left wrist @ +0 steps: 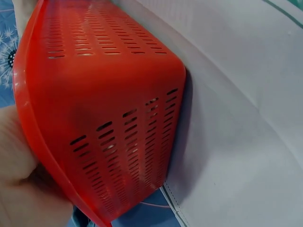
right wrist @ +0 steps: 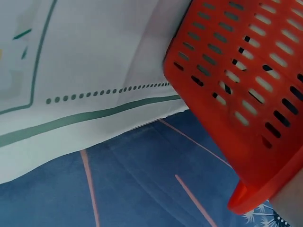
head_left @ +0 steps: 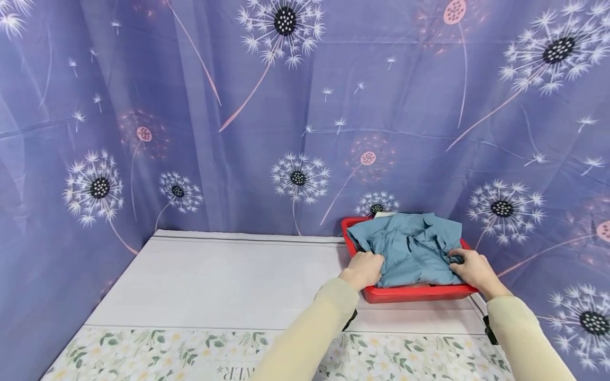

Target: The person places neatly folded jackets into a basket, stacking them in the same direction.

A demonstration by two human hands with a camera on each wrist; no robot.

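Observation:
A red plastic basket (head_left: 414,293) with slotted sides stands at the right back of the table. A crumpled blue-grey cloth (head_left: 419,248) fills it and rises above its rim. At the basket's left side, my left hand (head_left: 364,270) reaches over the rim with curled fingers and grips the cloth's edge; its fingertips are hidden. On the opposite side, my right hand (head_left: 474,270) pinches the cloth between thumb and fingers. In the left wrist view, part of the left hand (left wrist: 23,175) shows beside the basket's rim. The right wrist view shows mostly the basket's slotted side (right wrist: 236,80).
A white tablecloth (head_left: 214,286) with a floral front band (head_left: 167,354) covers the table. Behind it and at both sides hangs a purple curtain (head_left: 238,174) with dandelion prints. A small pale thing (head_left: 383,214) peeks out at the basket's back rim.

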